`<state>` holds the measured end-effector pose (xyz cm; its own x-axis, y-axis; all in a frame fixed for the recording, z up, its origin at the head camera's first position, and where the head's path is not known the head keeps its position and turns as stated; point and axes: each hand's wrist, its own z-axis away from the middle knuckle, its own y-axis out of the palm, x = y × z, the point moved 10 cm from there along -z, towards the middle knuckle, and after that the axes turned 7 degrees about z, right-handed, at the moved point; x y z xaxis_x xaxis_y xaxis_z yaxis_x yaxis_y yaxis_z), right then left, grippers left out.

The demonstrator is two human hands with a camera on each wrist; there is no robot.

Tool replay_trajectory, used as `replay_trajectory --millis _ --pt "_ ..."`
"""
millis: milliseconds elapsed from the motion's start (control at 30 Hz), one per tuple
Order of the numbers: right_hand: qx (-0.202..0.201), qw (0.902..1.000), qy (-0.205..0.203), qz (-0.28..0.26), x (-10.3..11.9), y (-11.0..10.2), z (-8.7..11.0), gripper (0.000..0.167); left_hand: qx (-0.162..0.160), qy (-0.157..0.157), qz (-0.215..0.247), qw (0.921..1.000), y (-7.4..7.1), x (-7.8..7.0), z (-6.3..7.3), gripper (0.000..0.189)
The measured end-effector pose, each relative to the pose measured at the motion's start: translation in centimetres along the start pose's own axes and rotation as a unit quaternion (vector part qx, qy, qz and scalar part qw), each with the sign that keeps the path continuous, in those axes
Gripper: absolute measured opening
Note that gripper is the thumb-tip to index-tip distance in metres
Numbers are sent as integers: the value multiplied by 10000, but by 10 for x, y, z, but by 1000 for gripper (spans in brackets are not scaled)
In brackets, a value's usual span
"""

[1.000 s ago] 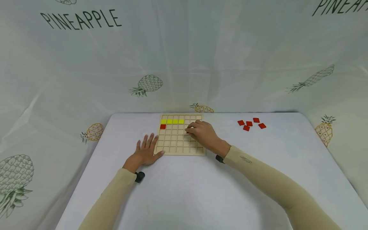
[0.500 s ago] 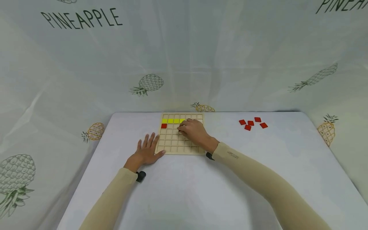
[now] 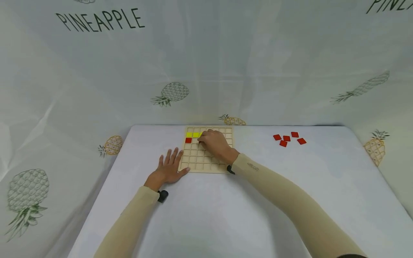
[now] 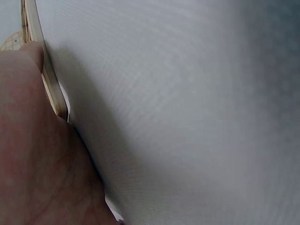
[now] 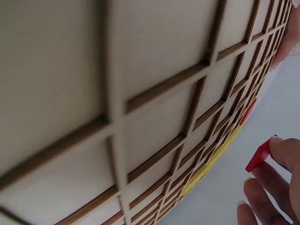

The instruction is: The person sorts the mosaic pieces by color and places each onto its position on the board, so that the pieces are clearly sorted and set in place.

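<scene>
A pale wooden grid board (image 3: 206, 166) lies at the far side of the table. Yellow square tiles (image 3: 189, 134) fill part of its second row, and one red tile (image 3: 188, 140) sits below them at the left edge. Over the board, my right hand (image 3: 215, 143) pinches another red tile (image 5: 258, 155) between thumb and fingers, tilted and above the cells in the right wrist view. It covers some of the yellow row in the head view. My left hand (image 3: 167, 172) lies flat with spread fingers, its thumb and forefinger against the board's lower left corner.
Several loose red tiles (image 3: 286, 138) lie on the white table (image 3: 219, 215) to the right of the board. A white curtain (image 3: 206, 64) with printed pineapples hangs behind the table's far edge.
My right hand has moved left across the board with the red tile, toward the tile at the left edge. The left hand stays at the corner. The head view has shifted slightly.
</scene>
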<state>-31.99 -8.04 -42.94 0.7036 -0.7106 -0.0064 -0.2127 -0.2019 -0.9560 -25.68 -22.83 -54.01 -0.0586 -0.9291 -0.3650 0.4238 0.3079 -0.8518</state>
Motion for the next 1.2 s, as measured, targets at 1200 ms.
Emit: replay_trajectory --millis 1200 --pt "822 9961 313 39 6 35 -47 18 98 -114 -13 9999 -2 -6 2 92"
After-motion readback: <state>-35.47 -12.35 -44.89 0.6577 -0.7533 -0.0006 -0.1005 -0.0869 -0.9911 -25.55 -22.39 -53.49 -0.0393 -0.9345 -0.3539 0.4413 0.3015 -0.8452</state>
